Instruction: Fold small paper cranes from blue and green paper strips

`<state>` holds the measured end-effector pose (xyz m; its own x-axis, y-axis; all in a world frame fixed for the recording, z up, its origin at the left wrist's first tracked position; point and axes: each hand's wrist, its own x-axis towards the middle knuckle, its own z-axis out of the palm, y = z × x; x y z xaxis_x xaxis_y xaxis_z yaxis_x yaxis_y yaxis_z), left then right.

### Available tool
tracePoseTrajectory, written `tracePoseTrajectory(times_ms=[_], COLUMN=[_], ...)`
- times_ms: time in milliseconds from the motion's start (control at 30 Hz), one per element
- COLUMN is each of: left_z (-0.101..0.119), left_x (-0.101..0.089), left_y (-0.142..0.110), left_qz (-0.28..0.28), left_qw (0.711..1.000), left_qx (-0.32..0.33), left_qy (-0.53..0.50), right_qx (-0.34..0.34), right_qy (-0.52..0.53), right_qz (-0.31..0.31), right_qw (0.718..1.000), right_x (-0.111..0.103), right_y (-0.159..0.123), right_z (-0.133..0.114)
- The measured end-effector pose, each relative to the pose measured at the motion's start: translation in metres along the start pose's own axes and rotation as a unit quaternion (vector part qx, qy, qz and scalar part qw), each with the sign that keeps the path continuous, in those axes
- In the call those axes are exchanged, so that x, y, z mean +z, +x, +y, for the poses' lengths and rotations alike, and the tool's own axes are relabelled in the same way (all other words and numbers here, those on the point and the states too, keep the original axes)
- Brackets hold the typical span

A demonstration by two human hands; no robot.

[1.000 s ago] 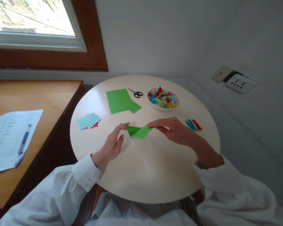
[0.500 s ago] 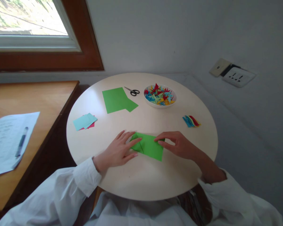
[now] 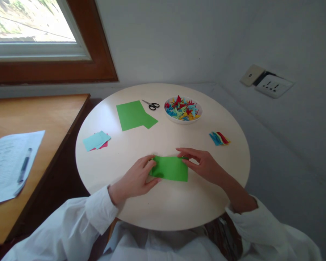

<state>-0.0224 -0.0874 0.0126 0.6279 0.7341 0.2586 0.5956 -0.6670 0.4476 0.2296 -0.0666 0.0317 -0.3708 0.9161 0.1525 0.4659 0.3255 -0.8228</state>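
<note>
A green sheet of paper (image 3: 170, 168), an oblong at this moment, lies near the front middle of the round table. Its left end is between the thumb and curled fingers of my left hand (image 3: 136, 178), which partly cover that edge. At the upper right corner, my right hand (image 3: 205, 165) pinches the paper between thumb and fingertips, its index finger stretched out above. Behind, a larger green sheet (image 3: 130, 115) with a smaller piece jutting from its right side lies flat on the table.
Black-handled scissors (image 3: 153, 106) lie beside a white bowl (image 3: 183, 122) full of colourful folded paper cranes. Folded paper strips (image 3: 218, 138) rest at the right, light-blue and red paper pieces (image 3: 95, 140) at the left. A wooden desk (image 3: 57, 108) holds written sheets (image 3: 8, 163) and a pen (image 3: 24, 165).
The green paper has turned slightly and lies straighter; the crease line at its left no longer shows. My left fingers have gone from lying flat on it to curling around its left edge.
</note>
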Motion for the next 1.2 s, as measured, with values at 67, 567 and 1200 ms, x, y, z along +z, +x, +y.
tracePoseTrajectory(times_ms=[67, 567, 1200], left_z=[-0.002, -0.02, -0.013], left_x=[0.0, -0.005, 0.007], left_y=[-0.002, -0.018, 0.005], left_qz=[0.017, 0.022, -0.131], left_qw=[0.999, 0.995, 0.961], left_qx=[-0.035, -0.01, -0.012], left_qy=[-0.013, 0.101, 0.243], right_qx=[0.003, 0.106, 0.122], right_qy=[0.007, -0.006, -0.14], right_qz=[0.004, 0.085, 0.081], right_qw=[1.0, 0.991, 0.979], right_x=[0.001, 0.014, 0.021], right_y=[0.0, 0.014, 0.01], right_z=[0.002, 0.028, 0.027])
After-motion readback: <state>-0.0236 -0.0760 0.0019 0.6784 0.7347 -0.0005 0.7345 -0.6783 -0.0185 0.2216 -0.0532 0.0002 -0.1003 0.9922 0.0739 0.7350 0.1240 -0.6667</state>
